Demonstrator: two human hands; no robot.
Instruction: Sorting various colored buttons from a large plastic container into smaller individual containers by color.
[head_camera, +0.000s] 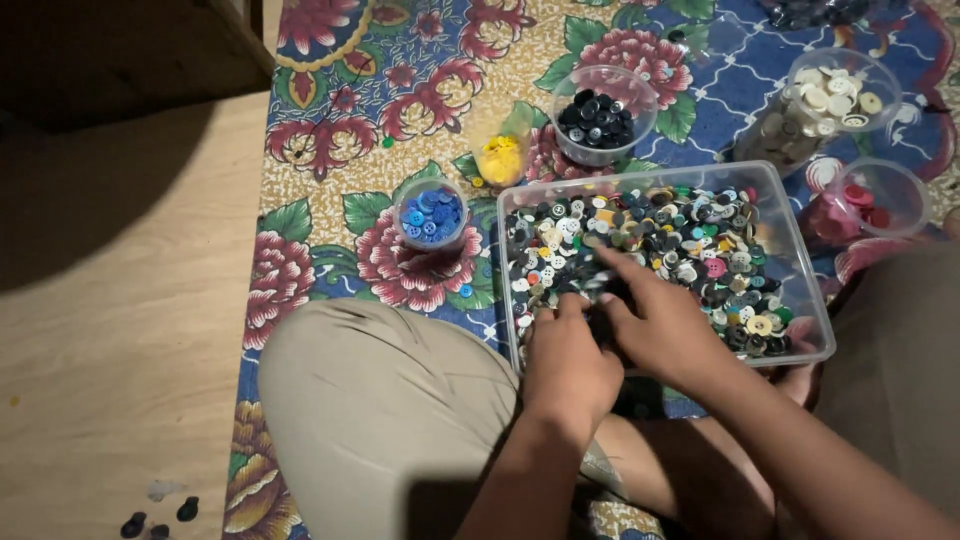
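Two hands, left hand (568, 365) and right hand (660, 325), dig into mixed buttons (690, 240) inside clear rectangular plastic tub (800, 262); grip contents cannot be told.

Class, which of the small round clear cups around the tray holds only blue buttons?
The clear plastic cup left of the tray; other cups hold black, yellow, white or red.

Home interior, floor-level craft/sorting spot. Evidence: wood-look laminate floor (110, 330); floral printed cloth (340, 130) spread as mat; person seated w/ bent knee (380, 400); household plastic tub (800, 290) & cups (432, 215) of mixed buttons.
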